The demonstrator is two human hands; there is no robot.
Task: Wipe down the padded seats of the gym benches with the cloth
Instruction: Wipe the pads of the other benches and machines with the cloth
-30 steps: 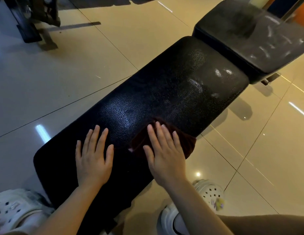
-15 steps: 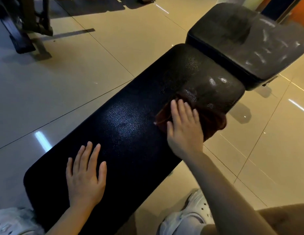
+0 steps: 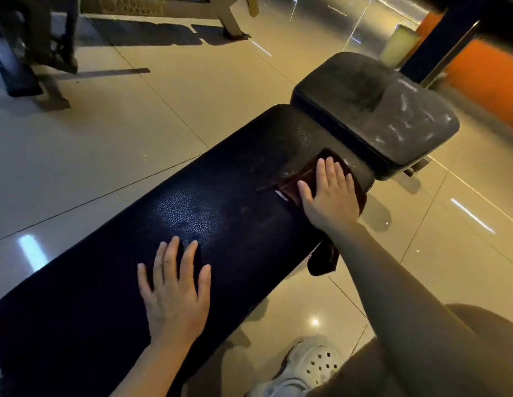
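Long black bench pad (image 3: 221, 224) runs diagonally, near end at bottom-left, far end butting the smaller seat pad (image 3: 375, 116) at upper right. L hand (image 3: 175, 296) lies flat, palm down, fingers spread, on the pad's near half toward its right edge; nothing under or in it. R hand (image 3: 330, 196) also flat and open, fingers together, pressing the dark reddish-brown cloth (image 3: 295, 181) onto the pad's far right corner, just short of the gap to the seat pad. Cloth sticks out left of the fingers & part of it hangs over the pad's right edge below the wrist. Small white tag on the cloth by the thumb, too small to read. Seat pad has pale smears & a dusty patch. No brand or writing legible on either pad. White perforated clog (image 3: 315, 365) on the tiled floor (image 3: 135, 124), right of the pad's near end.
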